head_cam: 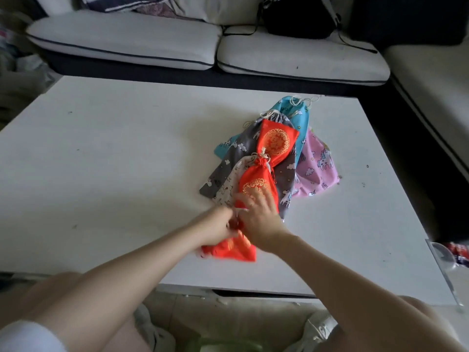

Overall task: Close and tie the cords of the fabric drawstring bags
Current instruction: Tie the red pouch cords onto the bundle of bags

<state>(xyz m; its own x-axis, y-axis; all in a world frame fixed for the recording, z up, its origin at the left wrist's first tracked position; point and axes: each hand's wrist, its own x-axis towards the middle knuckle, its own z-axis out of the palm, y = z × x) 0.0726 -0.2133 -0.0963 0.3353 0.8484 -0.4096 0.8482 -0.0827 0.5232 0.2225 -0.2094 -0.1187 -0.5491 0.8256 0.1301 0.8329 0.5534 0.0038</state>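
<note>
Both hands at the near red bag

Left hand grips its gathered mouth; right hand, fingers spread flat, presses the tied red bag just beyond.

Both bare forearms reach forward, converging; the left hand is curled (blurred), the right hand spreads its fingers flat.

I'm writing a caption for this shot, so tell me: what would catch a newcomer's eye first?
The bright red bags with gold emblems stand out, lying atop a fanned pile of printed bags, grey, blue and pink, right of centre on the white table. Nearer the camera, the left hand grips another red bag while the right hand lies spread on a red bag.
</note>
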